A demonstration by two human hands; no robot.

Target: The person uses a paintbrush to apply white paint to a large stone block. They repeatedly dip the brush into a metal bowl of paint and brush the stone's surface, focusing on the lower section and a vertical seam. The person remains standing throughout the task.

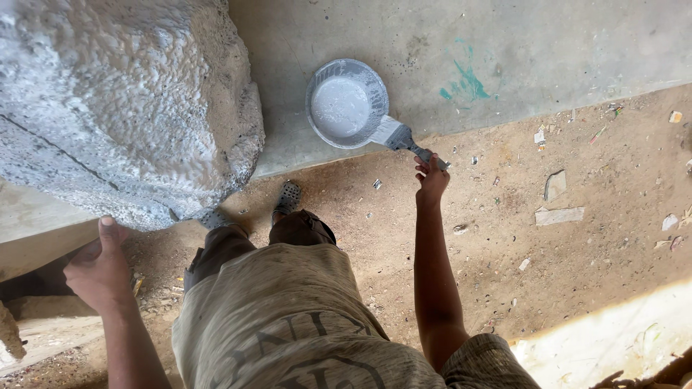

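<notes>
Head view: right hand (431,176) grips the putty knife (404,138) at the white-filled basin (346,103); left hand (97,268), loosely curled and empty, rests near the mostly coated textured block (122,101), whose lower edge looks bare.

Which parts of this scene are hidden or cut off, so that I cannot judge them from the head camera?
- Scraper: the handle is hidden inside the right hand; only the blade shows, resting on the bowl's rim.
- Bowl: the white paste hides its depth.
- Left hand: the fingers curl away from the camera, so any contact with the rough white block is unclear.
- White block: cut off by the top and left edges.
- Feet: mostly hidden by the person's knees.
</notes>
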